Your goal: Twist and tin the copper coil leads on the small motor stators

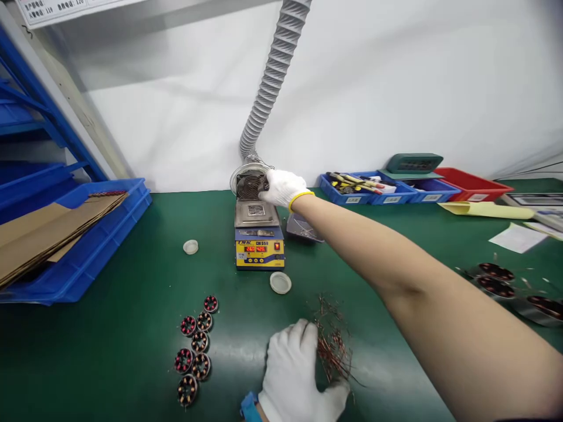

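Observation:
My right hand [284, 189], in a white glove with a yellow cuff, reaches to the right side of the round metal exhaust hood [233, 179]. Its fingers are closed; something small and dark shows at the fingertips, too unclear to name. Below the hood stands a blue and yellow solder pot [259, 255] with lit red digits. My left hand [294, 372], also gloved, rests low on the table, thumb apart from the fingers. It lies against a loose pile of thin copper wire pieces [334, 351]. Several small wound motor stators [201, 366] stand to its left.
A grey flexible duct [272, 70] runs up from the hood. Round white lids [280, 282] lie near the pot, with a grey tray [303, 227] behind. Blue bins [347, 196] and a red bin [475, 184] line the wall. Larger stators [495, 287] stand right; a blue crate [109, 228] holds cardboard left.

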Demonstrator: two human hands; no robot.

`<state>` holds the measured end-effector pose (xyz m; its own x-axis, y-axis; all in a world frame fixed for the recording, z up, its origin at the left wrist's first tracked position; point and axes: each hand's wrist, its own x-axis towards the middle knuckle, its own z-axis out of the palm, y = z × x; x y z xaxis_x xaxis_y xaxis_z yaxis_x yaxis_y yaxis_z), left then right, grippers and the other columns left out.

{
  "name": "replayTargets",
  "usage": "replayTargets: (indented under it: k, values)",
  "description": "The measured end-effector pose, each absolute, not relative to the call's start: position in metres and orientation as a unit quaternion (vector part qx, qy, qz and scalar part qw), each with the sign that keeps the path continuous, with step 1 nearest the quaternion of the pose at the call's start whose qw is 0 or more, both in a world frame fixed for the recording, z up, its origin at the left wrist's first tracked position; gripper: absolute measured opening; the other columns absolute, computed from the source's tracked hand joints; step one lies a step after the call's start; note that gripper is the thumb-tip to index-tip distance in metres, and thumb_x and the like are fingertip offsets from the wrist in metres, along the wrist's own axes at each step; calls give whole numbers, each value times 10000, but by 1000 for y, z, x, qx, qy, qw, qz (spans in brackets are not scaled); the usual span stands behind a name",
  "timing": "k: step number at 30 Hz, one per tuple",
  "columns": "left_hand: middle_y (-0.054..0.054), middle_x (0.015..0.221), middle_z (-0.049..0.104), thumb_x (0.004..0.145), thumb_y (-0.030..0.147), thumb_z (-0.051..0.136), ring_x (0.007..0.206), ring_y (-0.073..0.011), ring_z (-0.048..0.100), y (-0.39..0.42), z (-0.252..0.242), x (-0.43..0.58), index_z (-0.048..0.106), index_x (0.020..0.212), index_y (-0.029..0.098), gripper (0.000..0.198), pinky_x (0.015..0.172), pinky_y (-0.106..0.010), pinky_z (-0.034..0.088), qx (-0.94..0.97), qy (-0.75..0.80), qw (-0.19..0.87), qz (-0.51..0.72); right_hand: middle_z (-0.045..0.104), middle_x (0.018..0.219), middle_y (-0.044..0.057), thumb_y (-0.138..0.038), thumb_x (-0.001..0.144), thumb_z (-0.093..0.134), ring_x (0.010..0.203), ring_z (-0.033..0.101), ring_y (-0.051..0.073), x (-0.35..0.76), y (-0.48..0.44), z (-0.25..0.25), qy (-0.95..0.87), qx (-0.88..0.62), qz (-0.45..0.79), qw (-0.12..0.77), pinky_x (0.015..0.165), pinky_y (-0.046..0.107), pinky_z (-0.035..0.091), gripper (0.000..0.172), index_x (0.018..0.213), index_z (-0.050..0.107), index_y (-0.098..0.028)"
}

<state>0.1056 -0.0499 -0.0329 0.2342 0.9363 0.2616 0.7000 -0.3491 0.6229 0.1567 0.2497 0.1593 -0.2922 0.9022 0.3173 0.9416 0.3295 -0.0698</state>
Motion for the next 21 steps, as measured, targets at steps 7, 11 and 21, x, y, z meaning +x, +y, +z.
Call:
replayTargets:
  k: [7, 11, 21]
  values:
    - [-153, 1375, 518, 709, 425, 676, 1195, -372, 505, -47, -26, 103, 487, 1353, 151, 725, 1023, -545, 424, 749, 549, 236, 287, 671, 1057, 139, -409, 782, 600, 951, 629, 276, 138, 246, 138, -758, -607, 16, 237, 800, 391, 501, 378, 1040, 615, -133]
    - [-179, 1352, 531, 696, 365, 676, 1191, -386, 505, -45, -15, 102, 507, 1334, 106, 709, 1035, -554, 406, 736, 555, 262, 284, 674, 1037, 129, -422, 794, 607, 950, 631, 250, 143, 234, 148, -740, -605, 50, 289, 823, 412, 497, 386, 1036, 620, -123]
    - [-169, 1199, 606, 805, 616, 567, 812, -194, 627, -41, 9, 83, 481, 1326, 120, 724, 735, -332, 529, 405, 427, 545, 597, 639, 1206, 84, -364, 722, 680, 1050, 641, 282, 191, 75, 87, -704, -458, 319, 440, 899, 432, 545, 584, 1262, 519, -209]
